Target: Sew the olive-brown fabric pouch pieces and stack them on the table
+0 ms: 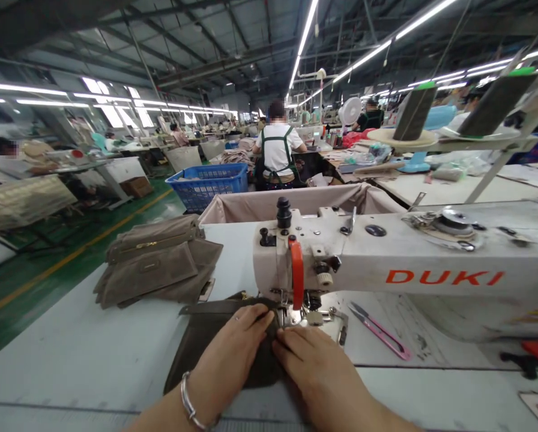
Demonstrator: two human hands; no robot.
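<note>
A dark olive-brown fabric piece (192, 345) lies under the head of the white sewing machine (354, 246), its right edge at the presser foot (291, 315). My left hand (239, 339), with a ring and a silver bangle, presses on the piece just left of the foot, fingers together. Close in front of the foot, my right hand (316, 363) grips the fabric's edge, its fingers bunched. Both hands are closed on the cloth, and their undersides are hidden. A bit of gold-coloured metal shows at the piece's far edge.
A stack of similar brown sewn pieces (156, 264) sits at the table's left. Pink-handled thread snips (381, 333) lie right of the foot. Behind the machine are a fabric-lined bin (246, 207), a blue basket (210, 186) and a person in a white shirt (278, 147). Thread cones (415, 114) stand at right.
</note>
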